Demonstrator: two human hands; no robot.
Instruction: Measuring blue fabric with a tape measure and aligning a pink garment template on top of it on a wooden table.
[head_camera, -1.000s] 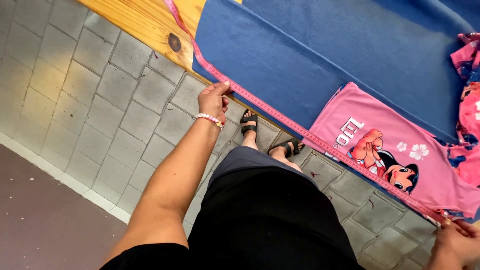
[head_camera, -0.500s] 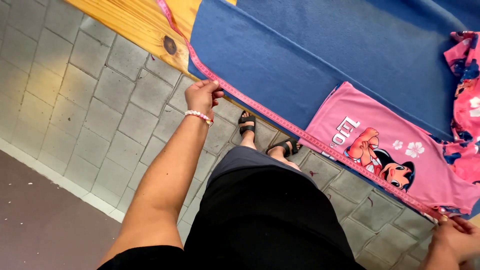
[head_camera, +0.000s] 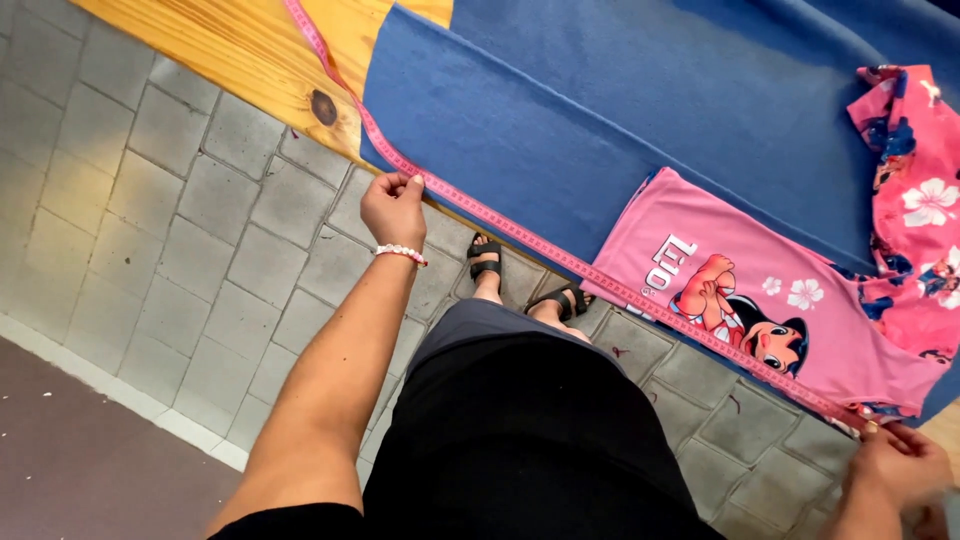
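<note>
Both hands pinch a pink measuring tape (head_camera: 560, 255) stretched taut along the near edge of the counter (head_camera: 220, 50). Left hand (head_camera: 395, 208), with a beaded bracelet (head_camera: 400, 252) at the wrist, grips the tape between thumb and fingers at the corner of the blue cloth (head_camera: 600, 110); right hand (head_camera: 900, 468), low in the corner of the view, closes on the tape's other end just past the hem of a pink printed garment (head_camera: 760, 300). This garment lies flat on the blue cloth, its lower edge running beside the tape. More pink flowered fabric (head_camera: 915, 190) lies beyond it. Beyond the left hand the tape trails on across bare yellow wood. Sandalled feet (head_camera: 520, 280) stand on grey paving (head_camera: 150, 200) below.
</note>
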